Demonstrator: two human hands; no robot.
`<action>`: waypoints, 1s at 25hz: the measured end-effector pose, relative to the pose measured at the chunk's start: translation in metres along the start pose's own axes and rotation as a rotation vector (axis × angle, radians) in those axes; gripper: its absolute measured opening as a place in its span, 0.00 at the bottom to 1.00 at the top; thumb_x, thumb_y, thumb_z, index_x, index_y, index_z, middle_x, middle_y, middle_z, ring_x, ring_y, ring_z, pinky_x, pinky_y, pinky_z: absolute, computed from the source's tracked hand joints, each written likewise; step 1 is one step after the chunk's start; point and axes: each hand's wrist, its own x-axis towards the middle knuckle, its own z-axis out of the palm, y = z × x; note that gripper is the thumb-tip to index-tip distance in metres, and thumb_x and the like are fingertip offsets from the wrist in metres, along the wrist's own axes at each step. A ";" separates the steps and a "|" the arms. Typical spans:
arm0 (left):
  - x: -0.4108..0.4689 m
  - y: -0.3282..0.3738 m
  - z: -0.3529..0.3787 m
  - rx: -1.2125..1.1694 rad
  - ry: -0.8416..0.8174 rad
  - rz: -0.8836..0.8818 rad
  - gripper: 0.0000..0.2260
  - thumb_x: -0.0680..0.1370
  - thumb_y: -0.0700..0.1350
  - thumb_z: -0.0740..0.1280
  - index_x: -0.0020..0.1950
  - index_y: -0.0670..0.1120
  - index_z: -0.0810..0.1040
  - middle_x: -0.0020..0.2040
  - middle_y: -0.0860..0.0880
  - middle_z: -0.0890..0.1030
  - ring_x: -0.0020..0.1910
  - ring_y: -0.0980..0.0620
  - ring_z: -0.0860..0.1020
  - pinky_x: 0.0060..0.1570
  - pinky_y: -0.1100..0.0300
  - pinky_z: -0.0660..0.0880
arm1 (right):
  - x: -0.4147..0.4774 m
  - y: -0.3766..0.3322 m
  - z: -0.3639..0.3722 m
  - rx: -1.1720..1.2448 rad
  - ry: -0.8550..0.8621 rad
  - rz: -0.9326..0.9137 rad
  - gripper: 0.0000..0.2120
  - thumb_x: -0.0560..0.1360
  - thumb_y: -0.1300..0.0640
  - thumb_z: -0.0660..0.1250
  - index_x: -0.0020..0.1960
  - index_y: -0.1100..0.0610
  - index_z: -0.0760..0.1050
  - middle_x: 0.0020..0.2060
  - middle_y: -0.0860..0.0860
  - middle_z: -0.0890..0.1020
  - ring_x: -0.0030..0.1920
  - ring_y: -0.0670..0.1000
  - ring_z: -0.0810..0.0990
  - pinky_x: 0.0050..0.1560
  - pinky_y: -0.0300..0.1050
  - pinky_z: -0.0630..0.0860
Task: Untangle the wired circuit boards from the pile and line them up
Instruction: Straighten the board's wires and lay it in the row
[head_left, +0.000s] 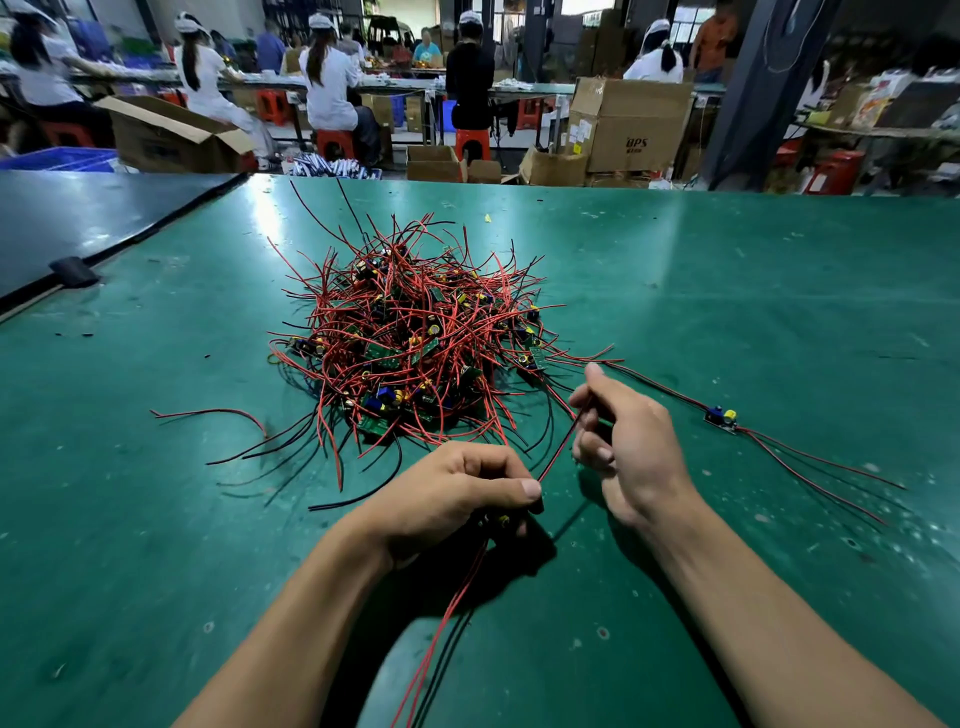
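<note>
1. Roughly at the middle of the green counter (779, 291) sits the pile (410, 338) of wired circuit boards, a dense knot of red and black leads with small green boards showing through.
2. The left hand (452, 493) is just on the near side of the pile, its fingers curled round a held board (503, 518) (mostly hidden under the palm; only a yellow part peeks out below the thumb).
3. From under that hand the trailing leads (441, 623), red and black, run down between the two forearms toward the near edge of the view.
4. A taut lead (558, 452), red beside black, runs from the left thumb up and rightward to the right hand (628, 447). That hand's thumb and forefinger pinch the lead, and its other fingers are curled inward.
5. To the right of the right hand, apart from the pile, a separated board (721, 417) lies on the counter. Its leads stretch back toward the pile on one side and fan out to the right on the other.
6. A loose red wire (218, 413) lies on the counter left of the pile, apart from it.
7. Beyond the counter's far edge are seated people in white (327, 83), stacked cardboard boxes (631, 124), red stools (472, 143) and a blue crate (62, 158).
</note>
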 end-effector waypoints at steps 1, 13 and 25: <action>0.000 0.000 0.000 0.008 -0.004 -0.003 0.07 0.77 0.38 0.68 0.38 0.42 0.79 0.32 0.45 0.79 0.31 0.51 0.77 0.35 0.64 0.74 | 0.000 -0.003 0.000 0.064 -0.013 0.091 0.18 0.80 0.53 0.65 0.32 0.56 0.74 0.25 0.48 0.66 0.18 0.44 0.58 0.21 0.37 0.54; 0.010 -0.006 0.008 -0.172 0.336 0.022 0.17 0.77 0.53 0.65 0.54 0.40 0.81 0.42 0.44 0.85 0.36 0.51 0.82 0.36 0.61 0.79 | -0.003 -0.006 -0.005 0.034 0.013 0.039 0.35 0.64 0.28 0.70 0.50 0.60 0.80 0.28 0.47 0.68 0.21 0.44 0.58 0.21 0.38 0.57; 0.012 -0.007 0.008 -0.371 0.368 0.021 0.32 0.70 0.70 0.56 0.63 0.51 0.78 0.54 0.47 0.85 0.56 0.50 0.82 0.58 0.52 0.78 | -0.025 0.019 0.010 -0.868 -0.172 -0.567 0.16 0.66 0.44 0.78 0.46 0.47 0.74 0.41 0.43 0.77 0.39 0.42 0.76 0.40 0.32 0.71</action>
